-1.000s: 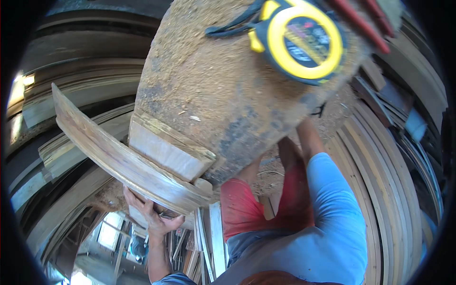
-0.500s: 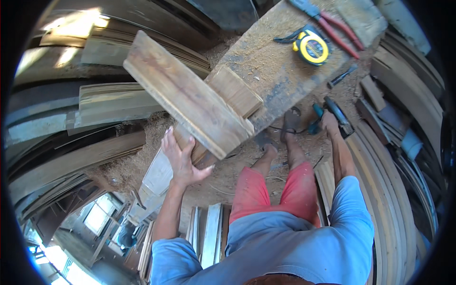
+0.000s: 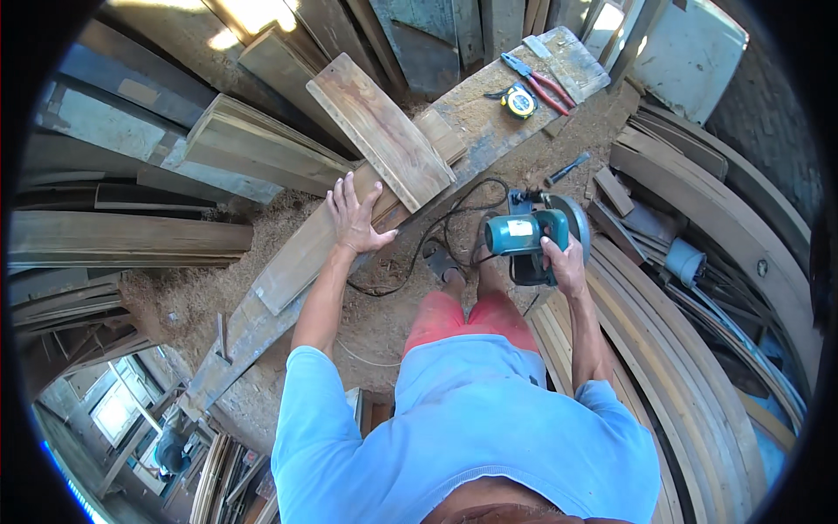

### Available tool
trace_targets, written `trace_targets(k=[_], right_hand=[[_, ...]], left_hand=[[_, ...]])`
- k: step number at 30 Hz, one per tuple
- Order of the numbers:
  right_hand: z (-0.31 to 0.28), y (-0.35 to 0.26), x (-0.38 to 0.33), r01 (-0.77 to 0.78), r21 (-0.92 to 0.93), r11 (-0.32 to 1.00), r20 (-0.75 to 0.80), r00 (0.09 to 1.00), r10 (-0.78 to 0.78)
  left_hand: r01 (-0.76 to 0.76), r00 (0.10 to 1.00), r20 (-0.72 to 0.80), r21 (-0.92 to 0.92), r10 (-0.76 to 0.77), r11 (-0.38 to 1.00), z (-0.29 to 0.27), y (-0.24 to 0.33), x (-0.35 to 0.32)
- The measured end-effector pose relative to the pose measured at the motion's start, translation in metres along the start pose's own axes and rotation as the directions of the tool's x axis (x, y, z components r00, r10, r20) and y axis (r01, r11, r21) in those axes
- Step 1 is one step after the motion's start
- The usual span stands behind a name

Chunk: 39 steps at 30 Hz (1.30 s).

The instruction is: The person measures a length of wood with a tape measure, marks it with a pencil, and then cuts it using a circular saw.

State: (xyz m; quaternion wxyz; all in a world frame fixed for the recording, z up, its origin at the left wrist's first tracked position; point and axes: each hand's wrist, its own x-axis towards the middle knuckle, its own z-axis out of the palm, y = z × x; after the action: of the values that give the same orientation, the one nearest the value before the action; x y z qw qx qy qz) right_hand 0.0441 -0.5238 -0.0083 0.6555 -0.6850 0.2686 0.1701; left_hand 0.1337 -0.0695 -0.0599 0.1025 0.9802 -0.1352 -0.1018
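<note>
My left hand [image 3: 355,218] is spread out, fingers apart, over a long wooden plank [image 3: 301,253] lying along the bench. Its fingertips are close to the lower edge of a wide reddish-brown board [image 3: 380,127], which lies crosswise on top. A shorter wood piece [image 3: 443,138] shows beyond that board. In my right hand [image 3: 567,265] is the rear handle of a green circular saw [image 3: 513,234], held in the air to the right of the bench and apart from the wood. A black cord [image 3: 434,227] loops down from the saw to the floor.
On the sawdust-covered bench [image 3: 502,144] lie red-handled pliers [image 3: 537,83] and a yellow tape measure [image 3: 520,102]. A dark chisel-like tool [image 3: 567,169] rests on the ground at right. Stacked planks [image 3: 668,349] line the right side, and leaning boards [image 3: 262,144] stand at left.
My right hand has brought the saw up and inward from low by my feet at the right. The left hand stays at the plank, fingers still spread. The whole view has shifted.
</note>
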Motion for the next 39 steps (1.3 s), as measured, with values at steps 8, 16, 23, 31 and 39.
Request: trace_targets(k=[8, 16, 23, 31, 39], right_hand=[[-0.027, -0.004, -0.015, -0.252, -0.620, 0.743, -0.057, 0.959, 0.277], [-0.006, -0.055, -0.117, -0.107, -0.315, 0.943, -0.122, 0.990, 0.072], [0.003, -0.137, -0.129, 0.103, 0.164, 0.981, 0.151, 0.980, -0.128], [-0.017, -0.187, -0.125, -0.003, 0.622, 0.783, 0.449, 0.821, -0.353], [0.022, -0.177, -0.100, 0.141, -0.111, 0.984, 0.237, 0.965, -0.111]], left_hand=[[0.001, 1.000, -0.004, -0.018, -0.001, 1.000, 0.006, 0.003, 0.001], [0.028, 0.999, 0.016, 0.009, -0.028, 1.000, 0.006, 0.003, -0.005], [0.027, 1.000, 0.012, -0.008, -0.027, 1.000, 0.004, 0.001, -0.002], [0.047, 0.999, 0.022, -0.028, -0.047, 0.999, 0.001, 0.001, -0.002], [0.071, 0.997, 0.037, -0.056, -0.069, 0.996, -0.004, 0.007, -0.005]])
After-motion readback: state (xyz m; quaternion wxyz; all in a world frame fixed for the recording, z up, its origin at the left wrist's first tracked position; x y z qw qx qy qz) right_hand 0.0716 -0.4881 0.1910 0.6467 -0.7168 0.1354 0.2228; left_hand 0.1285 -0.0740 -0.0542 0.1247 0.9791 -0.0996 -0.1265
